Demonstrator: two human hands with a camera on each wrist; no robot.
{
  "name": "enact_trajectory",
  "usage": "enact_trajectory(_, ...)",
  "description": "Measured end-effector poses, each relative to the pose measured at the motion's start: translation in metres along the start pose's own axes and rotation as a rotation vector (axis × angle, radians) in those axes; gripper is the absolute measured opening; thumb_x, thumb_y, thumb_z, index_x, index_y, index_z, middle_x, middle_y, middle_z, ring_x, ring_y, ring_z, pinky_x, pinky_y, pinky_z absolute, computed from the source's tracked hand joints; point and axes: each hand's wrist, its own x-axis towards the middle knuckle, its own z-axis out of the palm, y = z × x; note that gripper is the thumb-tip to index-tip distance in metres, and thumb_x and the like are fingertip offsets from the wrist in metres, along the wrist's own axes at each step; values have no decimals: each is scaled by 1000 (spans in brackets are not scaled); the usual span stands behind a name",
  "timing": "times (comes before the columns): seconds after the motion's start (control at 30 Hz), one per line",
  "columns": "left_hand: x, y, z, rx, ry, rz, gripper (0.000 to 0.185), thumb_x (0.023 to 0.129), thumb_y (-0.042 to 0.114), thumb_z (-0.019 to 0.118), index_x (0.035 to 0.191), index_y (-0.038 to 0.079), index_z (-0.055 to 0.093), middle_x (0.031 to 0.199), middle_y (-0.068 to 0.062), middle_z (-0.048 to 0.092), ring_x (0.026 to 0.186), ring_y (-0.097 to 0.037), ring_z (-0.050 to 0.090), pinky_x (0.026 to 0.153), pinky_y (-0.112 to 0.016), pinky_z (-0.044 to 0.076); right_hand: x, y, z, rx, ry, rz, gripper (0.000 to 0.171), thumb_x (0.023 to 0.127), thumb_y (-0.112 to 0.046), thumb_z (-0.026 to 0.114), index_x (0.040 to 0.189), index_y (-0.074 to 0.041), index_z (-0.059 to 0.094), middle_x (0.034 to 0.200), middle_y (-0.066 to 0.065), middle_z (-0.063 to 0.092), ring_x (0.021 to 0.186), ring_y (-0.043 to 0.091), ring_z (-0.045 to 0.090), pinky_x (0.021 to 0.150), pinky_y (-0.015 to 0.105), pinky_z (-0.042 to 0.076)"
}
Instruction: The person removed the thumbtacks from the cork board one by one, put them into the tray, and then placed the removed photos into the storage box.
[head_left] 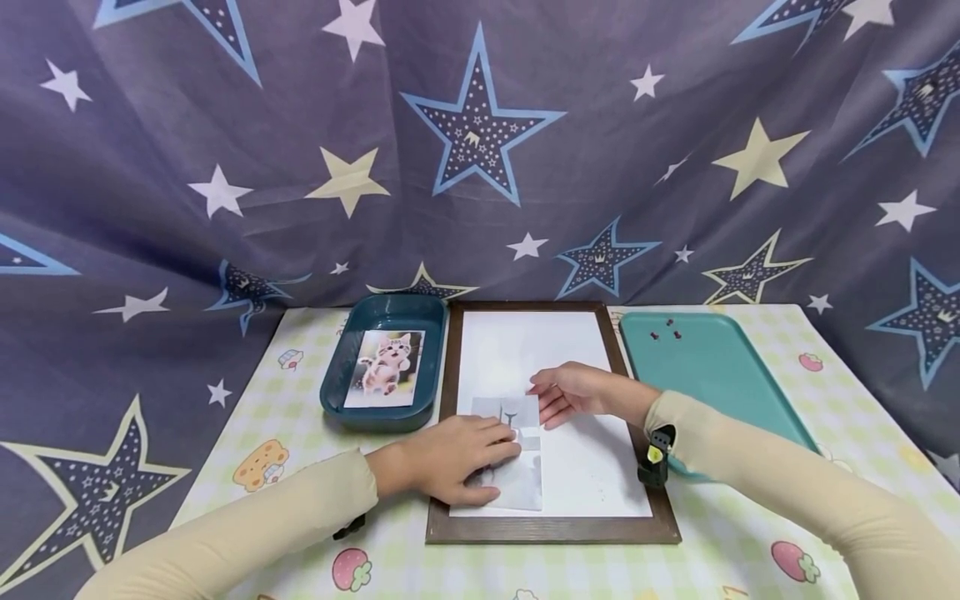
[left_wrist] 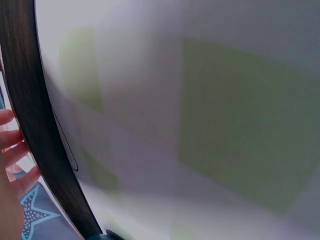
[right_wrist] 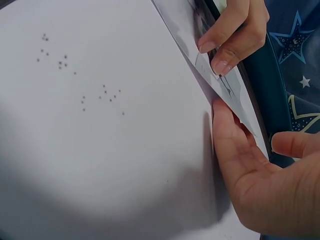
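A brown wooden frame (head_left: 551, 529) with a white backing board (head_left: 540, 350) lies on the table in front of me. A small grey photo (head_left: 517, 479) sits on the board's lower left part. My left hand (head_left: 457, 462) lies on the photo and presses it down with its fingertips (right_wrist: 220, 55). My right hand (head_left: 566, 390) reaches to the photo's upper right edge. In the right wrist view its thumb (right_wrist: 225, 135) touches that slightly raised edge of the photo (right_wrist: 220, 85), while its other fingers stay apart. The left wrist view is a blurred close-up of the frame's edge (left_wrist: 35, 125).
A dark teal tray (head_left: 333, 375) left of the frame holds a cat photo (head_left: 382, 367). A flat light teal tray (head_left: 712, 375) on the right carries a few small dark pins (head_left: 666, 331). A star-patterned cloth (head_left: 480, 125) hangs behind the checked tablecloth (head_left: 262, 417).
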Motion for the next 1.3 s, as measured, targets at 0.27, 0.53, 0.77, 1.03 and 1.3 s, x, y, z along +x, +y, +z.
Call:
enact_trajectory(0.27, 0, 1, 1, -17, -12, -17, 57, 100, 56, 50, 144, 21, 50, 140, 1, 54, 124, -13, 54, 107, -31, 49, -4, 2, 3, 0, -32, 21, 40, 106, -26, 44, 121, 10, 56, 81, 5, 65, 70, 14, 69, 75, 31, 63)
enact_trajectory(0.53, -1, 1, 2, -31, -9, -22, 57, 100, 56, 48, 145, 20, 50, 142, 1, 53, 125, -14, 53, 108, -32, 48, -1, 5, 3, -9, -58, 24, 22, 101, -13, 57, 107, 6, 65, 75, 5, 69, 67, 12, 69, 75, 29, 63)
enact_trajectory(0.77, 0, 1, 1, -34, 5, -22, 56, 99, 55, 51, 143, 20, 51, 141, 1, 54, 122, -12, 54, 106, -31, 49, -1, 6, 0, 25, -72, 23, 4, 96, 1, 60, 97, -2, 63, 73, 5, 70, 67, 12, 69, 72, 27, 62)
enact_trajectory(1.03, 1, 2, -1, -42, 7, -21, 56, 100, 54, 51, 143, 19, 51, 142, 0, 53, 124, -14, 54, 110, -32, 47, -2, 6, 0, 21, -62, 13, 8, 95, 4, 60, 102, 1, 62, 74, 5, 71, 68, 13, 69, 71, 27, 62)
enact_trajectory(1.3, -1, 2, -2, -58, -3, -19, 56, 101, 53, 50, 144, 17, 51, 144, -3, 53, 129, -17, 53, 115, -34, 44, 2, 9, 0, 28, -59, 10, 14, 96, 5, 59, 110, 4, 60, 76, 5, 72, 68, 12, 69, 71, 27, 62)
